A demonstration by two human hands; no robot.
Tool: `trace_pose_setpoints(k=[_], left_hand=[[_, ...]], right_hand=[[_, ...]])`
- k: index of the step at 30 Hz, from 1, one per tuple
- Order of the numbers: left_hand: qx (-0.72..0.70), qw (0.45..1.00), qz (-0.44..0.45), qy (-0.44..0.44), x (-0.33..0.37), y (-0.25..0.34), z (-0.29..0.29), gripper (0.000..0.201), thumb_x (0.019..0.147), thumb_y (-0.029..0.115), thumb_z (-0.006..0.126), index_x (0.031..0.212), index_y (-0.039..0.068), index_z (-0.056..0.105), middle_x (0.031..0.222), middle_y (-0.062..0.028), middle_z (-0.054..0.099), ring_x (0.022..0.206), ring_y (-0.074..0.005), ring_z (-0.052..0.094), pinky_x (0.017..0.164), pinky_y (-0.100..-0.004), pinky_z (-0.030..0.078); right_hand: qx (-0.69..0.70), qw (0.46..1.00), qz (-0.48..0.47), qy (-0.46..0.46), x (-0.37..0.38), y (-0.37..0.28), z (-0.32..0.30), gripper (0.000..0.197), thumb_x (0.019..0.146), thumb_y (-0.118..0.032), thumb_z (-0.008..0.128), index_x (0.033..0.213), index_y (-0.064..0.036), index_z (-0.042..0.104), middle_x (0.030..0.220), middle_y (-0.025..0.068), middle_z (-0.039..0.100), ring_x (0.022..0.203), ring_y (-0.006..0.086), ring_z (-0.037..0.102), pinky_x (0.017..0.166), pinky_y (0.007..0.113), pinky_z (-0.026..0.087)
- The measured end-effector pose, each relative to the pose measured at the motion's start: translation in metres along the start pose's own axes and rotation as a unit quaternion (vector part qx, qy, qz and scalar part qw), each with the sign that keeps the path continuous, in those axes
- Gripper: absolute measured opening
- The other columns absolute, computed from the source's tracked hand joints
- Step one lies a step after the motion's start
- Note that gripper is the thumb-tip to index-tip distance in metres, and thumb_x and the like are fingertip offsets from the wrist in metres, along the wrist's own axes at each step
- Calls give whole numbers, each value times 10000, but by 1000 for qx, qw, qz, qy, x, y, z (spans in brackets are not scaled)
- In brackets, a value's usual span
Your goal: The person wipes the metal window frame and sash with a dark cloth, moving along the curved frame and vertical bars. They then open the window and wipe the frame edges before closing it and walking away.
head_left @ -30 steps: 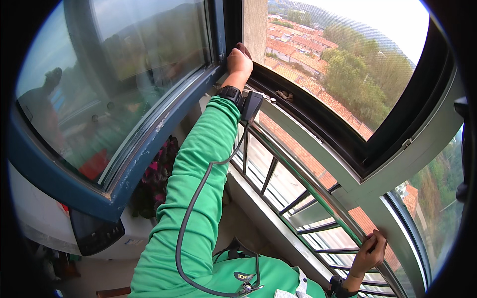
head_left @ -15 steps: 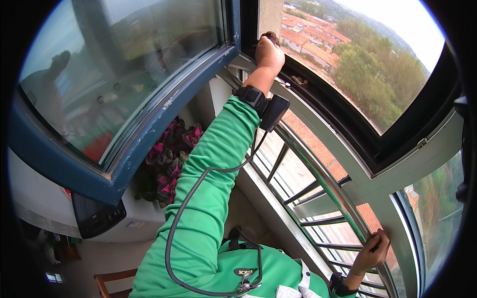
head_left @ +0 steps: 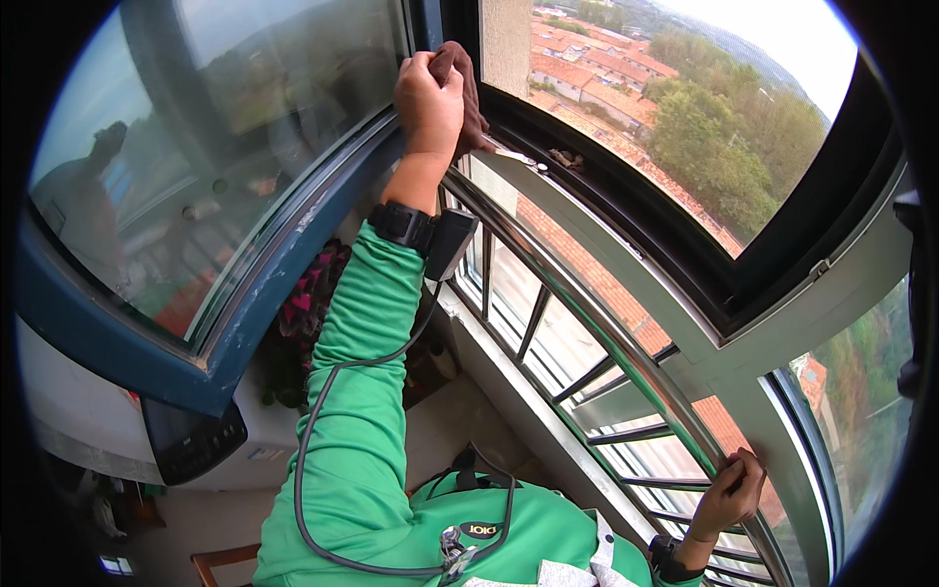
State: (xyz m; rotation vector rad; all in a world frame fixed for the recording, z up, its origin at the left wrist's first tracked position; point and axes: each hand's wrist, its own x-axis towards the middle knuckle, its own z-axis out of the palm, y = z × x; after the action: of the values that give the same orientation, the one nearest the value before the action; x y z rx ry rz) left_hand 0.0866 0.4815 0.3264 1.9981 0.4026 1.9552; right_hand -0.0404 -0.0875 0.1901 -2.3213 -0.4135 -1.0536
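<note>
My left hand [head_left: 427, 110] is closed on a brown cloth [head_left: 469, 106], which hangs down along the corner where the blue-framed window sash [head_left: 293, 230] meets the black window frame [head_left: 626, 191]. The sash stands swung inward on my left. Part of the cloth is hidden behind my fingers. Low on the right, my right hand [head_left: 732, 497] is wrapped round the shiny metal handrail [head_left: 587, 311] below the window. Small crumpled brown debris [head_left: 565, 158] lies in the frame's channel.
Dark railing bars [head_left: 572, 382] run under the handrail. A plant with pink and dark leaves [head_left: 305, 298] sits behind my left arm, near a white appliance with a black panel [head_left: 191, 440]. A wooden chair [head_left: 220, 563] stands lower left. A black cable [head_left: 311, 440] loops along my sleeve.
My left hand has moved left from the frame's lower edge to the sash corner, and more of the cloth now shows. The right hand stays on the handrail.
</note>
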Motion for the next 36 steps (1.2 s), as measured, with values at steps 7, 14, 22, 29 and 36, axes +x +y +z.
trace_pose_setpoints(k=[7,14,22,29,36], left_hand=[[121,986,-6,-116,-10,7,0,273,835,200,776,1038,60,661,998,-147,698,934,-375,694,815,-466,568],[207,929,-160,-261,-6,-8,74,266,870,298,734,1038,93,757,1045,-177,748,995,-366,721,864,-441,582],[199,908,-235,-283,-16,7,90,335,924,316,663,1144,68,713,1160,-195,723,1116,-366,685,957,-471,536],[154,933,-142,-293,-57,68,59,250,896,224,704,1085,62,678,1004,-176,750,1033,-308,712,1051,-464,406],[107,956,-58,-265,-105,141,35,117,923,81,588,988,48,679,910,-181,739,975,-292,714,1041,-440,406]], right_hand=[[-25,999,-20,9,-2,5,1,106,934,45,570,976,-17,646,830,132,643,671,290,616,588,392,497],[-4,1000,-8,1,0,2,-1,113,935,45,565,981,-13,651,836,137,657,675,285,623,591,388,499],[-9,1000,-21,7,3,-2,0,130,923,62,568,987,-16,650,814,130,644,653,270,614,586,386,490],[-22,1000,-20,-2,4,-6,-2,102,941,46,576,988,-19,638,836,123,630,651,266,616,569,378,485],[-33,999,-25,5,3,-4,-1,97,945,25,585,1003,-16,651,832,124,629,695,281,627,621,394,495]])
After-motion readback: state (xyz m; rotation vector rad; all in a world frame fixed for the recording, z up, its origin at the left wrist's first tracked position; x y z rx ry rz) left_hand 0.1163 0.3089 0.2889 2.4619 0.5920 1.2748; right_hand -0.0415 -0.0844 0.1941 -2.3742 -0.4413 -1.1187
